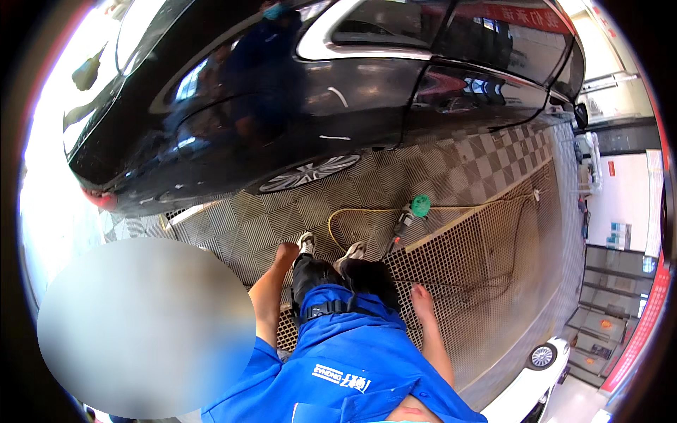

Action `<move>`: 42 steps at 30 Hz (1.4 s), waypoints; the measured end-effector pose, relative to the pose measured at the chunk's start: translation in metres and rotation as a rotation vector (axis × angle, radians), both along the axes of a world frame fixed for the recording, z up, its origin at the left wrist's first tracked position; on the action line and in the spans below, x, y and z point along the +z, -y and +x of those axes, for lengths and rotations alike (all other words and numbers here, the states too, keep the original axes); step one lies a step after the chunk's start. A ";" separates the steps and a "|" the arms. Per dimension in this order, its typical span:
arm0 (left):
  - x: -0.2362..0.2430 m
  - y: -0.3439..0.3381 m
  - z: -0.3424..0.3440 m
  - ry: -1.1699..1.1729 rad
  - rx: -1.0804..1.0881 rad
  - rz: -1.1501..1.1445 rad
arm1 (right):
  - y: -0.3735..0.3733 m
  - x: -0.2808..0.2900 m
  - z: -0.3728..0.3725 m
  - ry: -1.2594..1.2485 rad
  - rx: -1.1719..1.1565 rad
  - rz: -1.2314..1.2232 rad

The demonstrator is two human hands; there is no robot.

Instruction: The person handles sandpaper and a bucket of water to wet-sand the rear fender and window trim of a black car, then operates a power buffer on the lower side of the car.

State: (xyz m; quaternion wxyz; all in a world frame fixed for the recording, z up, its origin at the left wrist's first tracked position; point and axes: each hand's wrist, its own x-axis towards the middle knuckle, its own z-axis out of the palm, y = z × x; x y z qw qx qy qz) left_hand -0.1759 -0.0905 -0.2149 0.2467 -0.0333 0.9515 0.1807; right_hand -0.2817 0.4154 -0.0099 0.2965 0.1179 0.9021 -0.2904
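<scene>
Both my arms hang down at my sides. My left hand (pixel 285 254) is to the left of my legs, above the floor. Over the metal grating, on the other side, is my right hand (pixel 422 299). Nothing shows in either hand; the fingers are foreshortened and partly hidden, so I cannot tell how they are curled. In front of me stands a black car (pixel 367 92) with a silver-spoked wheel (pixel 310 173). On the floor ahead and to the right lies what looks like a polisher (pixel 404 221) with a round green pad (pixel 420 206). Neither hand touches these.
A yellow cord (pixel 465 207) loops from near my shoes across the patterned floor mat (pixel 261 218). Metal grating (pixel 486 261) covers the floor to my right. A white car (pixel 525 384) stands at the lower right. The lower left is blurred out.
</scene>
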 end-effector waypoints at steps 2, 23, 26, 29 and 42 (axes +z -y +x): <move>-0.017 0.014 0.022 0.036 0.000 -0.022 | 0.055 0.027 -0.016 0.033 0.148 0.061; 0.104 -0.189 -0.180 0.596 1.005 0.581 | -0.111 -0.319 -0.310 0.450 -0.302 0.181; 0.094 -0.230 -0.204 0.693 1.026 0.643 | -0.100 -0.408 -0.347 0.478 -0.389 0.193; 0.077 -0.259 -0.207 0.858 1.183 0.564 | -0.089 -0.492 -0.363 0.439 -0.342 0.183; 0.056 -0.271 -0.171 1.008 1.411 0.495 | -0.104 -0.605 -0.369 0.066 -0.320 0.219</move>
